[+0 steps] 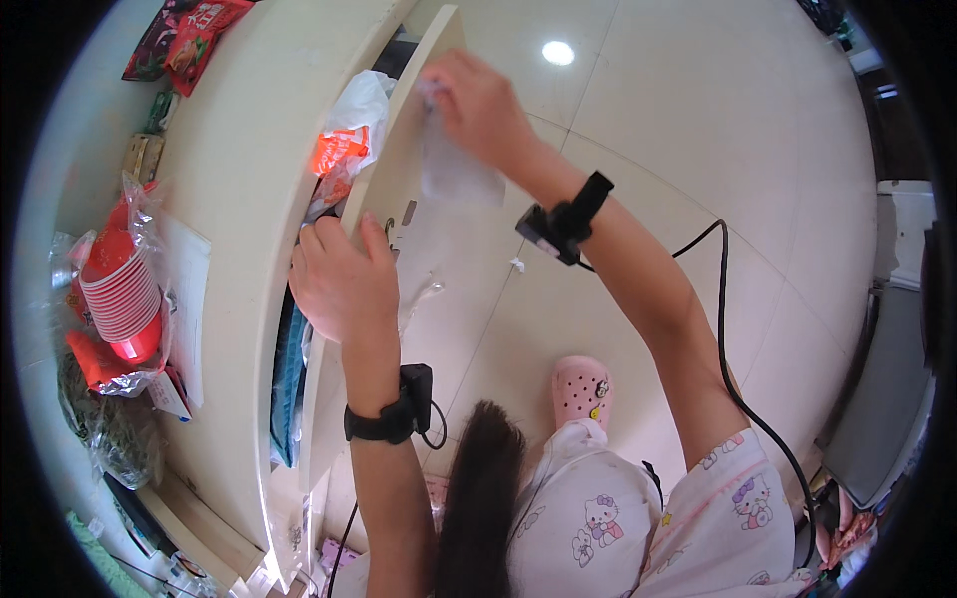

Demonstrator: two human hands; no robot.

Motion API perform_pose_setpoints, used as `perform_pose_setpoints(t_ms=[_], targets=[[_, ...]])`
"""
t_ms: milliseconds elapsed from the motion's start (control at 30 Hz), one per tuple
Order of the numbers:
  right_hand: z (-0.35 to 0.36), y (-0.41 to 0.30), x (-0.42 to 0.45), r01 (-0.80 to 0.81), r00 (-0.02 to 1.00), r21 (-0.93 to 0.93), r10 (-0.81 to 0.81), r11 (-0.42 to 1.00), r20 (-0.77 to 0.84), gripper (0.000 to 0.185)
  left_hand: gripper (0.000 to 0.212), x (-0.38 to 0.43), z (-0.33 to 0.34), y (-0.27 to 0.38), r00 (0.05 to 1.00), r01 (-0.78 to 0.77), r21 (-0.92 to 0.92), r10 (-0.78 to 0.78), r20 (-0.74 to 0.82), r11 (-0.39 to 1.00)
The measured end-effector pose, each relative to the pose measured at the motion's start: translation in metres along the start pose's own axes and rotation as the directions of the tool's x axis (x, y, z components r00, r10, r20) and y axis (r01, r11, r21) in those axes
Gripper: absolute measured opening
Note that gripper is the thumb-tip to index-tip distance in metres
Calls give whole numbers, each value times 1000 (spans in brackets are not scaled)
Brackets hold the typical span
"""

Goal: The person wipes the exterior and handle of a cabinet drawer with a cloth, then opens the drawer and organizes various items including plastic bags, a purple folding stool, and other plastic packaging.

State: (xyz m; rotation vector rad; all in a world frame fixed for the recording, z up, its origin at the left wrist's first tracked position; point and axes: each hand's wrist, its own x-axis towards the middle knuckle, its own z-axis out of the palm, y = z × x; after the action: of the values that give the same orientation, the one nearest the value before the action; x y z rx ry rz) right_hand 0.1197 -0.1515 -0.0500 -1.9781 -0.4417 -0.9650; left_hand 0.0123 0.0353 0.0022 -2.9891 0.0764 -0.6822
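A pale drawer front (400, 142) stands pulled out from a cream cabinet (247, 179). My left hand (348, 280) grips its top edge, thumb along the edge and fingers over the opening. Higher up, beside the drawer's outer face, my right hand (478, 105) pinches a thin whitish sheet (462, 168). The sheet hangs down blurred; whether it is cloth or plastic I cannot tell. Inside the drawer lie a white plastic bag (362, 101), an orange printed packet (340, 149) and a teal item (288, 374). A small metal hook (389, 226) sits on the drawer front near my left thumb.
Stacked red paper cups (123, 299) in clear plastic stand on the cabinet top, near white paper (187, 299) and red snack packets (198, 37). A black cable (724, 299) runs from my right wrist device. My pink clog (582, 389) rests on the tiled floor (673, 134).
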Motion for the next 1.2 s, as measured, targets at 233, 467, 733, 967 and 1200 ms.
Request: perform_pose_setpoints(t_ms=[233,467,733,967,1200], targets=[[1,41,16,-132,971,-49,120,990,-205,17,32,2,-1,8,1000,1,18,-1,15,1000],[18,-39,-36,-178,984,188,169,966,61,18,30,-3,4,-2,999,-26,43,27,-31,999],[9,70,-14,-307,938,-25,298,951,-179,15,29,0,0,11,1000,-29,17,29,9,999],[30,59,-51,-403,909,-9,399,915,-123,17,30,-2,2,8,1000,-24,21,24,11,999],[38,49,-59,-493,860,70,498,867,-111,18,29,1,1,8,997,-48,60,51,-57,997]])
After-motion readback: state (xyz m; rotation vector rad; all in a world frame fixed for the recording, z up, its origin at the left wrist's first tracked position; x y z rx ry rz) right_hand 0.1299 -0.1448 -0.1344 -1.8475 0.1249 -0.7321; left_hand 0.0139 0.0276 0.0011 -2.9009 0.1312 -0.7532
